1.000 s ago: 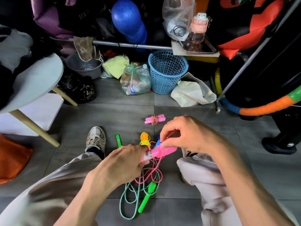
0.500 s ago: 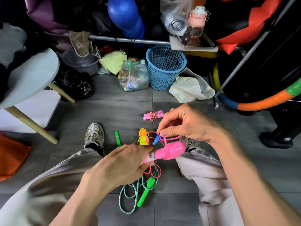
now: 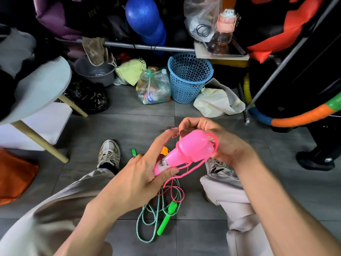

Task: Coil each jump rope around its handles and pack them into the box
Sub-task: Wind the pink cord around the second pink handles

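Note:
My left hand (image 3: 140, 174) grips the narrow end of the pink jump rope handles (image 3: 186, 152), held together and raised toward the camera. My right hand (image 3: 215, 139) curls round their wide end and holds the thin pink cord (image 3: 195, 168), which loops down to the floor. Below lies a green jump rope (image 3: 156, 215) with a bright green handle (image 3: 167, 218), its cord loose on the tiles. A second green handle (image 3: 134, 153) pokes out behind my left hand. A coiled rope (image 3: 175, 133) and an orange-yellow one (image 3: 164, 150) are mostly hidden behind my fingers. No box is visible.
My legs and shoes (image 3: 108, 152) frame the ropes on the grey tiled floor (image 3: 129, 126). A blue mesh basket (image 3: 188, 76), a bag of bottles (image 3: 155, 87), a white round table (image 3: 40, 85) and a padded hoop (image 3: 295, 119) stand around.
Both hands have lifted the pink handles up and nearer, tilting the wide end toward the camera. My right hand has shifted from pinching the cord to wrapping round the handles' wide end.

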A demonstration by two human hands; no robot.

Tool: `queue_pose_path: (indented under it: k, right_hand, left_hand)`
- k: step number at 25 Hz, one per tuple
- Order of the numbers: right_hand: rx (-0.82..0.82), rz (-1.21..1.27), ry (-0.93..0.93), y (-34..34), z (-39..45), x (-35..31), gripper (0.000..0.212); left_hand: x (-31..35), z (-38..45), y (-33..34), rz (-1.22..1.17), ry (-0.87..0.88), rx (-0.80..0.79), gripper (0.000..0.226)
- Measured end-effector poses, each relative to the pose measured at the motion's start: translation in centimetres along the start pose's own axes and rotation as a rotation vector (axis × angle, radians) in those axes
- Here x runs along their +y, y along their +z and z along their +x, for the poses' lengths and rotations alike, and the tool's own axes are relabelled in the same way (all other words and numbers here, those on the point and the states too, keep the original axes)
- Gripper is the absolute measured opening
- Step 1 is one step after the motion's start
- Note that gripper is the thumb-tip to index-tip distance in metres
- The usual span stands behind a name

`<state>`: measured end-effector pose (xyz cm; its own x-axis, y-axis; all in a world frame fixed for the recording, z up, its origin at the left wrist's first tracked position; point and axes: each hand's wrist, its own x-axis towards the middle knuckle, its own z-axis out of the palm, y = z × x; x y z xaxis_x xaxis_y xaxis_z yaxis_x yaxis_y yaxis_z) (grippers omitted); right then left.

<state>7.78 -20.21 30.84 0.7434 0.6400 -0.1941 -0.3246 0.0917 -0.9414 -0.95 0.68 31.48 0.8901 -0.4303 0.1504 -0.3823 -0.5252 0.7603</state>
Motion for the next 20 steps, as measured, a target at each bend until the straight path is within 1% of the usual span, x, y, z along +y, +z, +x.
queue_pose_path:
  k: [1,2,3,5,6,7,8,10,12,14,16,17,18,20]
  right_hand:
    - [0.001,0.032,0.021,-0.1,0.1,0.4,0.054]
    - [0.003,0.068,0.028,0.1,0.1,0.7,0.060]
    - [0.049,0.109,0.022,0.4,0.1,0.7,0.053]
    - [0.197,0.224,0.009,1.1,0.2,0.3,0.017]
    - [0.268,0.298,-0.002,1.4,0.3,0.0,0.025]
    - [0.300,0.361,-0.020,1.5,0.4,-0.1,0.025]
    - [0.307,0.393,-0.061,1.3,0.6,-0.1,0.023]
    - [0.245,0.413,-0.196,1.1,0.7,-0.2,0.031]
    - [0.206,0.359,-0.293,0.8,0.6,-0.2,0.023]
    - [0.167,0.325,-0.302,0.7,0.4,0.0,0.024]
    - [0.103,0.347,-0.255,1.1,0.2,-0.1,0.030]
    - [0.097,0.360,-0.255,1.2,0.2,-0.1,0.029]
    - [0.116,0.375,-0.260,1.3,0.3,-0.2,0.024]
    - [0.229,0.365,-0.272,1.3,0.3,-0.7,0.014]
  left_hand:
    - [-0.2,0.1,-0.1,-0.017,-0.003,0.015,0.063]
    - [-0.3,0.2,-0.2,-0.034,-0.005,0.015,0.062]
    - [-0.2,0.3,-0.3,-0.048,-0.003,0.007,0.060]
    - [-0.1,0.6,-0.6,-0.108,0.002,0.042,0.055]
    - [0.0,0.7,-0.7,-0.162,-0.006,0.084,0.052]
    - [0.2,0.8,-0.8,-0.221,-0.030,0.113,0.052]
    - [0.4,0.8,-0.9,-0.285,-0.058,0.120,0.051]
    - [0.4,0.8,-1.1,-0.424,-0.080,0.095,0.046]
    - [0.4,0.7,-1.2,-0.516,-0.074,0.091,0.037]
    - [0.5,0.6,-1.2,-0.557,-0.077,0.086,0.032]
    - [0.6,0.6,-1.1,-0.635,-0.123,0.090,0.029]
    - [0.7,0.6,-1.1,-0.678,-0.150,0.086,0.028]
    - [0.6,0.6,-1.2,-0.710,-0.163,0.075,0.028]
    - [0.4,0.5,-1.2,-0.731,-0.120,0.001,0.028]
